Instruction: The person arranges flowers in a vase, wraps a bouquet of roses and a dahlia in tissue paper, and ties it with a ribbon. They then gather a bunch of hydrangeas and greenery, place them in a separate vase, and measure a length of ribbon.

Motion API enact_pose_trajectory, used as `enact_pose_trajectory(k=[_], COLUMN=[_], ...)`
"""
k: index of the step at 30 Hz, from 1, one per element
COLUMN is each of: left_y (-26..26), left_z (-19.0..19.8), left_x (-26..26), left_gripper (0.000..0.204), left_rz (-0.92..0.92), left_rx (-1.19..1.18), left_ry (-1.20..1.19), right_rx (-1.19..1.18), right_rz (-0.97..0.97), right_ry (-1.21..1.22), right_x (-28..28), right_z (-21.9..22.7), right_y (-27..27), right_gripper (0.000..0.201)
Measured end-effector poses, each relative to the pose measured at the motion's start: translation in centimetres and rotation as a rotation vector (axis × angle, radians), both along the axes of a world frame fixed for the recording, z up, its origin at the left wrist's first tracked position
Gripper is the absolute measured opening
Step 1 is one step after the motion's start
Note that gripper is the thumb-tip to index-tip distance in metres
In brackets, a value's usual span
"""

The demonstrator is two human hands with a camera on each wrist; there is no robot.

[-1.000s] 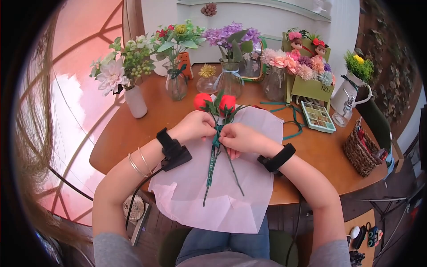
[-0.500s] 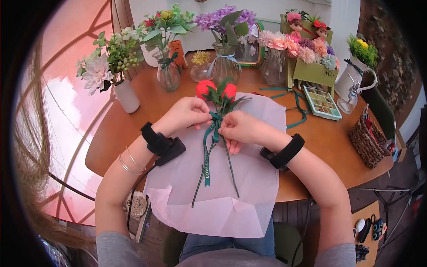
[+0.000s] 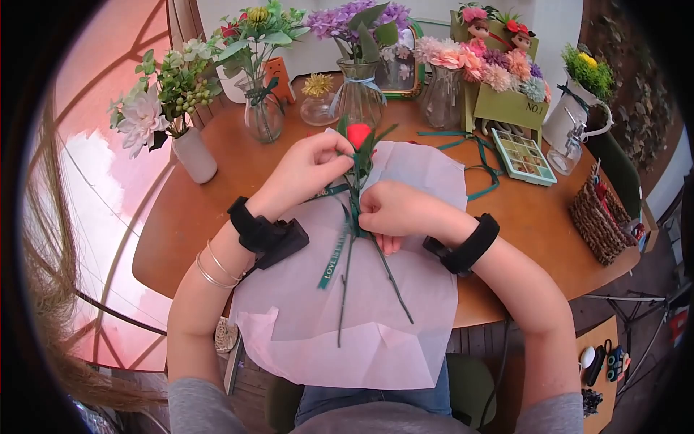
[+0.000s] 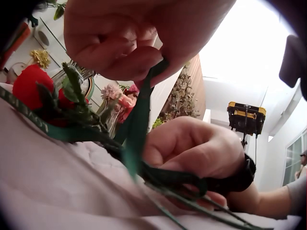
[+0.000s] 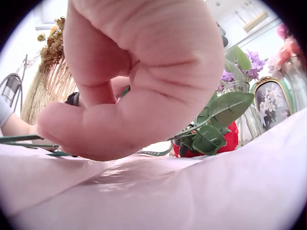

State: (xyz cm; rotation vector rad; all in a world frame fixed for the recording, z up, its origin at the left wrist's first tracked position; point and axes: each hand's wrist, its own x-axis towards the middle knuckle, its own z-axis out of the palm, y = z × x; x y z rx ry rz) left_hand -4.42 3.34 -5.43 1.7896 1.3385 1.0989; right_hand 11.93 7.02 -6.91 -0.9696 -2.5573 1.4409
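Observation:
Red artificial roses (image 3: 358,135) with green leaves and thin stems (image 3: 394,281) lie over pale pink paper (image 3: 340,354). My left hand (image 3: 307,170) is by the leaves; in the left wrist view the left hand (image 4: 139,33) pinches a raised strand of green ribbon (image 4: 136,124). Lower down, my right hand (image 3: 405,210) holds the stems where the ribbon wraps them; its fingers are curled in the right wrist view, the hand (image 5: 139,86) just above the paper. A lettered ribbon tail (image 3: 334,257) hangs left of the stems.
Flower vases (image 3: 195,155) line the back of the brown table (image 3: 170,239). To the right are loose green ribbon (image 3: 483,165), a compartment box (image 3: 524,155), a glass jar (image 3: 564,158) and a woven basket (image 3: 600,224).
My left hand has moved up towards the leaves with a ribbon strand. The flowers have turned, so one bloom shows in the head view. My right hand has stayed at the stems.

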Motion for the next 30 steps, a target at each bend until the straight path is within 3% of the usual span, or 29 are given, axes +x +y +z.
enact_pose_trajectory(k=[3, 4, 7, 15, 18, 21, 26, 30], left_y=[-0.7, -0.3, -1.2, -0.1, 0.3, 0.8, -0.5, -1.1], left_z=[1.2, 1.5, 2.6, 4.6, 4.7, 4.7, 5.4, 5.6], left_x=[-0.2, -0.7, -0.9, 1.3, 2.4, 2.1, 1.0, -0.4], left_gripper=[0.011, 0.016, 0.019, 0.022, 0.021, 0.021, 0.021, 0.021], left_rz=[0.034, -0.075, -0.07, -0.08, -0.218, -0.235, -0.217, -0.191], left_rx=[0.001, 0.04, 0.014, 0.111, -0.045, 0.038, 0.152, 0.06], left_ry=[-0.056, -0.095, -0.123, 0.021, 0.143, 0.126, 0.142, 0.063], right_rx=[-0.005, -0.002, -0.02, -0.009, 0.039, 0.1, 0.263, 0.315], right_rz=[-0.028, -0.023, -0.022, 0.002, -0.003, -0.084, -0.121, -0.206], right_ry=[0.018, 0.016, 0.016, 0.016, 0.101, 0.102, -0.135, 0.095], right_x=[-0.1, -0.1, 0.0, -0.1, -0.2, -0.2, 0.1, 0.0], right_z=[0.0, 0.0, -0.1, 0.4, 0.0, 0.2, 0.6, 0.0], right_y=[-0.1, -0.1, -0.1, -0.5, -0.4, -0.2, -0.2, 0.5], right_gripper=[0.017, 0.017, 0.017, 0.019, 0.025, 0.029, 0.041, 0.039])
